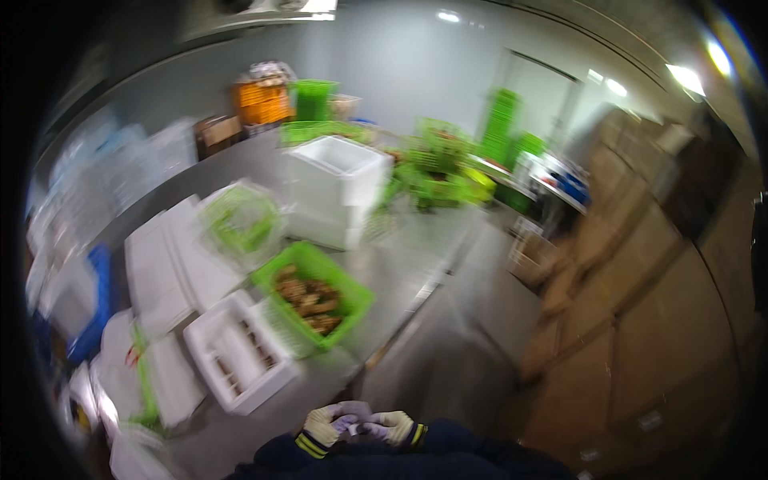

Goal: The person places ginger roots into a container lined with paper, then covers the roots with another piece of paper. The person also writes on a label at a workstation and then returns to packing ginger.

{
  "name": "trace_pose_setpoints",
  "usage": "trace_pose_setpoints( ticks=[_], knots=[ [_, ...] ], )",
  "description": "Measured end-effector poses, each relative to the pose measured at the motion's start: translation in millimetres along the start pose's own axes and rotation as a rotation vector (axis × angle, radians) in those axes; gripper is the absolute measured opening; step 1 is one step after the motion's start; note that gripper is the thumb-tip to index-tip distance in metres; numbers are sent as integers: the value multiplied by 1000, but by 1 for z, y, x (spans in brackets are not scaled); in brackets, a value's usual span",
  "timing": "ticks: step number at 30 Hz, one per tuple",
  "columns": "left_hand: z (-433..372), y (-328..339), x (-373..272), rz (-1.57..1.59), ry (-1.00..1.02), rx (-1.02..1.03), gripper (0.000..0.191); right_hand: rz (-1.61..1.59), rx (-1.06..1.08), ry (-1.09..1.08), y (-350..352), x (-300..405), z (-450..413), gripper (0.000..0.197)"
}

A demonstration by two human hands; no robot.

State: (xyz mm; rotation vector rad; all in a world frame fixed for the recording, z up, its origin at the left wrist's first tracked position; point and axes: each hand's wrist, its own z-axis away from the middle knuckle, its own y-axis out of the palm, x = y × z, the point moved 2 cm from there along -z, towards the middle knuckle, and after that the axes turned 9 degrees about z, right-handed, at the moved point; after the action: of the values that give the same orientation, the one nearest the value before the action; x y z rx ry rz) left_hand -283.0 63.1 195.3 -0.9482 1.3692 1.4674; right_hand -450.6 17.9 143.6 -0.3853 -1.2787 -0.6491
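My left hand [327, 423], in a pale knit work glove with a dark and yellow cuff, is close to my body at the bottom of the view. My right hand [390, 425], gloved alike, meets it at the fingers. A small whitish thing shows between them, too blurred to name. Beyond my hands, a white foam box [243, 354] holds brown pieces along its two long sides. A green plastic basket [354, 294] beside it holds brown, lumpy pieces [309, 300] that I cannot identify.
A tall white foam box [318, 201] stands farther back on the metal table [414, 252]. White foam lids [159, 270] lie at the left. Green baskets [438, 156] are piled behind. Stacked cardboard boxes [648, 300] rise at the right.
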Motion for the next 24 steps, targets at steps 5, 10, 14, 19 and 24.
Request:
trace_pose_setpoints(
  ticks=[5, 10, 14, 19, 24],
  knots=[
    [-82, 124, 75, 139, -300, 164, 26, -102, -204, 30, -118, -31, 95, 24],
    [-145, 223, 107, -99, -368, 408, 19, -201, -396, 72, -184, -19, 180, 28],
    [-201, 290, 119, -167, -355, 494, 20, -282, -577, 87, -244, -26, 207, 27],
    [-298, 339, 122, -5, -384, 512, 19, -328, -618, 68, -346, -6, 183, 25],
    [-422, 380, 157, -45, -360, 499, 22, -273, -640, 68, -472, -35, 139, 28]
  ],
)
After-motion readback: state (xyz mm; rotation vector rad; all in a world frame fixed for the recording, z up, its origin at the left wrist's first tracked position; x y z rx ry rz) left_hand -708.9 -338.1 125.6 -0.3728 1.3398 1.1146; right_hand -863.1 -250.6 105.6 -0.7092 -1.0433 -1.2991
